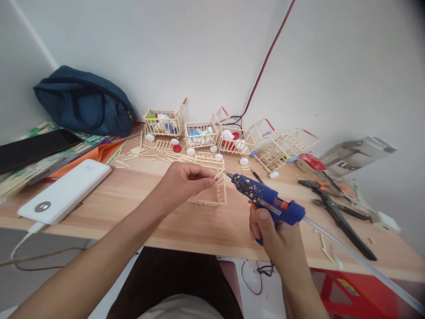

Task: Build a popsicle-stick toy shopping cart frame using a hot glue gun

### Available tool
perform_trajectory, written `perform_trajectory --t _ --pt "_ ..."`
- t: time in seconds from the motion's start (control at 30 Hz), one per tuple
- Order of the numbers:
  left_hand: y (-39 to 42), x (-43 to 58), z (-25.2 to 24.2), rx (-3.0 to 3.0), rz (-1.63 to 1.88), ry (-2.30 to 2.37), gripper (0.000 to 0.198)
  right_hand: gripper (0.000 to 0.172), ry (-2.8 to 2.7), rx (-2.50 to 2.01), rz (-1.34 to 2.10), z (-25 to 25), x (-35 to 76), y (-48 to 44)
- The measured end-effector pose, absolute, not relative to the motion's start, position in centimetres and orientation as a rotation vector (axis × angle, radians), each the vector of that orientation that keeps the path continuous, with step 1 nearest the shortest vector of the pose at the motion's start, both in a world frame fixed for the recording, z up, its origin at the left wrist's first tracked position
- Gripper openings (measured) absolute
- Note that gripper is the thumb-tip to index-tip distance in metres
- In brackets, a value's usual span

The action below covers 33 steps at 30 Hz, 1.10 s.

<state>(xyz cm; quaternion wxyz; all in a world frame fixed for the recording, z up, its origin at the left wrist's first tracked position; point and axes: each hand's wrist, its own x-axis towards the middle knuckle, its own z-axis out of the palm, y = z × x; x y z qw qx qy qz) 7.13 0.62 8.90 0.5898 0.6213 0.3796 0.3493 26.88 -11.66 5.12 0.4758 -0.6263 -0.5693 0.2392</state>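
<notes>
My right hand point(277, 232) is wrapped round the handle of a blue hot glue gun point(255, 190), its barrel spotted with dark and yellowish residue. A clear glue stick point(352, 254) trails out of its back end. Between thumb and fingertips, my left hand point(187, 181) pinches a short wooden stick point(219, 174), close to the gun's metal nozzle. Whether nozzle and stick touch I cannot tell. Just below and behind these fingers, a box-shaped frame of thin wooden sticks point(224, 195) stands on the table; my left hand hides part of it.
Several stick-built miniature carts point(165, 122) with bottle-cap wheels line the wall. Loose sticks point(142, 152) lie before them. At left are a white power bank point(66, 190), a dark phone point(36, 148) and a blue bag point(86, 99); at right, black-handled pliers point(341, 217) and a cup point(310, 162).
</notes>
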Motion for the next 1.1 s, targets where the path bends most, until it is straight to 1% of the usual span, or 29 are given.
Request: perform_trajectory --t 0.13,0.23,0.43,0.53,0.73,1.1 --pt "0.8 7.0 8.7 1.331 0.754 0.809 0.021 0.044 -1.338 -1.571 0.564 5.6 26.2 -11.7" --pt "1.2 6.9 8.4 1.284 0.774 0.788 0.022 0.043 -1.329 -1.532 0.591 5.9 26.1 -12.1" --pt "1.9 7.2 7.7 1.257 0.83 0.786 0.025 0.056 -1.356 -1.401 0.614 6.5 26.6 -13.1" --pt "2.3 7.3 7.7 1.151 0.858 0.75 0.029 0.055 -1.359 -1.403 0.66 6.5 26.6 -12.9" --pt "3.2 7.1 8.1 0.973 0.89 0.658 0.031 0.053 -1.41 -1.423 0.735 5.2 26.0 -12.7" --pt "3.0 7.2 8.6 0.929 0.905 0.614 0.034 0.054 -1.427 -1.457 0.788 4.9 25.4 -12.7"
